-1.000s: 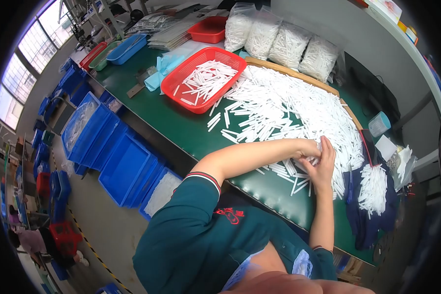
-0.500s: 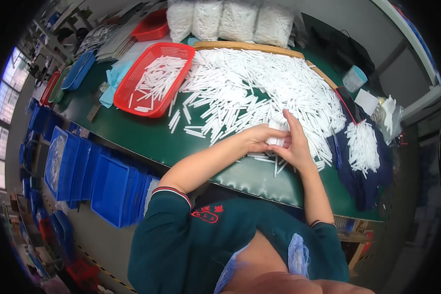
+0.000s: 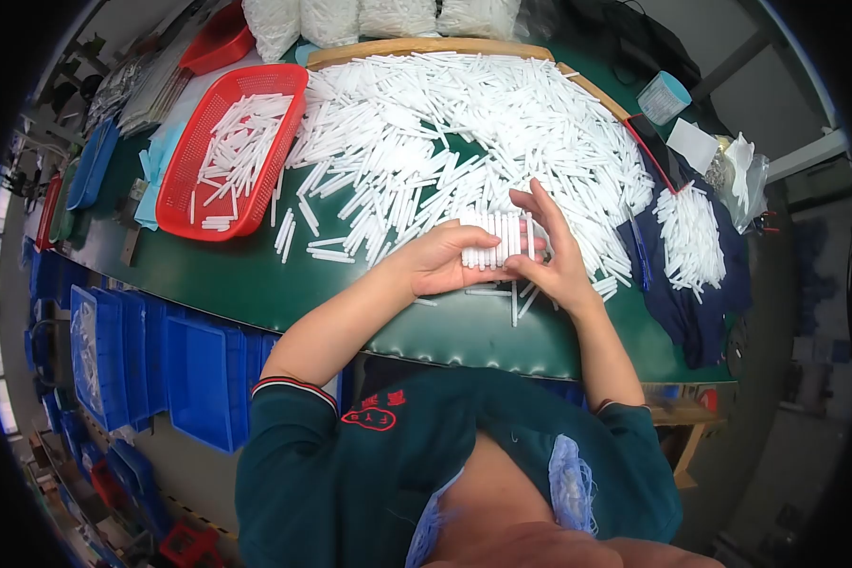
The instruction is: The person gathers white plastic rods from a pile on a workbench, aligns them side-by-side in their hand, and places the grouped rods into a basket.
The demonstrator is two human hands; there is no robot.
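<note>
A row of slim white sticks point(image 3: 486, 248) lies side by side across my left hand point(image 3: 445, 260), the thumb pressed on top of them. My right hand point(image 3: 557, 260) is at the right end of that row, its thumb and fingers around the last sticks. Beyond both hands spreads a large heap of the same white sticks point(image 3: 388, 133) on the green tabletop point(image 3: 284, 284). A few loose sticks lie just under my hands, close to the table's near edge.
A red perforated basket point(image 3: 170, 204) holding white sticks stands at the left. Wooden strips point(image 3: 426, 47) border the heap at the back, with filled clear bags point(image 3: 388, 19) behind. On the right, a dark blue cloth point(image 3: 701, 327) carries more sticks. Blue bins point(image 3: 204, 379) stand below, left.
My hands have opened from a cupped hold, and the sticks now show as a flat row across the left hand. The view has shifted, so the table appears higher and further left.
</note>
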